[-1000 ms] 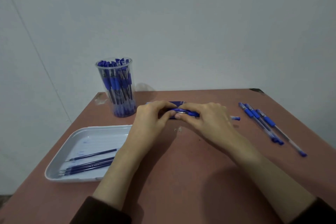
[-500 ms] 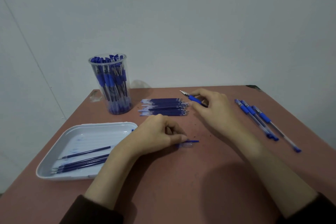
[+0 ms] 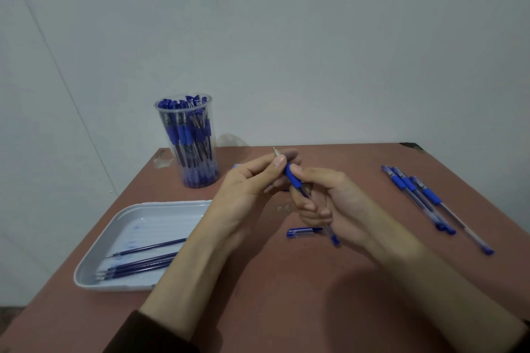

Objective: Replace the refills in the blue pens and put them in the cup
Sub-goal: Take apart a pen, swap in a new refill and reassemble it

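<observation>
Left hand [image 3: 246, 183] has released the cap [image 3: 301, 231] on the table [image 3: 286, 295] and now pinches the pen [image 3: 292, 178] near its tip. Right hand [image 3: 329, 200] grips its barrel.

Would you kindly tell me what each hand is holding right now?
Left hand: pinches the pen near its tip.
Right hand: grips the same pen's barrel.

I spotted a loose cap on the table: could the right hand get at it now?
Probably yes: the cap lies uncovered just beside the right hand, nothing between them. But that hand grips the pen, so it must free some fingers first.
</observation>
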Demonstrator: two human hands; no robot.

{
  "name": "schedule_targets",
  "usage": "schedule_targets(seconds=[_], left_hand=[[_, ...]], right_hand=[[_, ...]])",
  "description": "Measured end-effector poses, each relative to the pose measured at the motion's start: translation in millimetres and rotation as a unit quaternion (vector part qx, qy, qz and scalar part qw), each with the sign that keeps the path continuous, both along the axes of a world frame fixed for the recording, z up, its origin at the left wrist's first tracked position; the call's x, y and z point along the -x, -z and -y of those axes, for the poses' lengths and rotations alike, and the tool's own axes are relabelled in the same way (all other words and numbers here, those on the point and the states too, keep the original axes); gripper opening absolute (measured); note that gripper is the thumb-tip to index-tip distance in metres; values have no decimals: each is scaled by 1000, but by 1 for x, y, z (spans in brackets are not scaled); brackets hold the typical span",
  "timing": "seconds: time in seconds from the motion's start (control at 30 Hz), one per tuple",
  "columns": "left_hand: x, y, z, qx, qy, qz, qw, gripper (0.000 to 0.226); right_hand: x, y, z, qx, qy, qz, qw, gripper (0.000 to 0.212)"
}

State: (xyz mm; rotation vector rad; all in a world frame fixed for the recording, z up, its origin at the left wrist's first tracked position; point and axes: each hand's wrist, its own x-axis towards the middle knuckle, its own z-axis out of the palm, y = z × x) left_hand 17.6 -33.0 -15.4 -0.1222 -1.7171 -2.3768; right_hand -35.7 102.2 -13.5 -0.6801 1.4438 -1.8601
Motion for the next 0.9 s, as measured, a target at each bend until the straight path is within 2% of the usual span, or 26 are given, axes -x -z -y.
schedule_targets(seconds=[0.13,0.23,0.3,0.5,0.67,0.83,0.9], left_hand=[[1,0,-1,-52,-38,3,998,24],[3,2,0,-69,-71,4,995,24],[3,3,0,-73,-72,4,995,24],[4,-1,2,-83,3,32,996,27],[8,4,4,-61,-30,56,996,25],[6,3,6,-65,-93,42,993,5],[5,2,5,-79,-88,33,992,14]], right_hand=[[-3,4,6,-3,82,-106,991,26],[-5,7,7,-28,140,-242,960,25],[-7,8,7,-34,167,-289,942,19],[4,17,8,-81,203,-293,931,18],[10,22,7,-97,222,-297,924,17],[6,17,6,-56,135,-243,959,18],[4,14,5,-39,118,-218,968,18]])
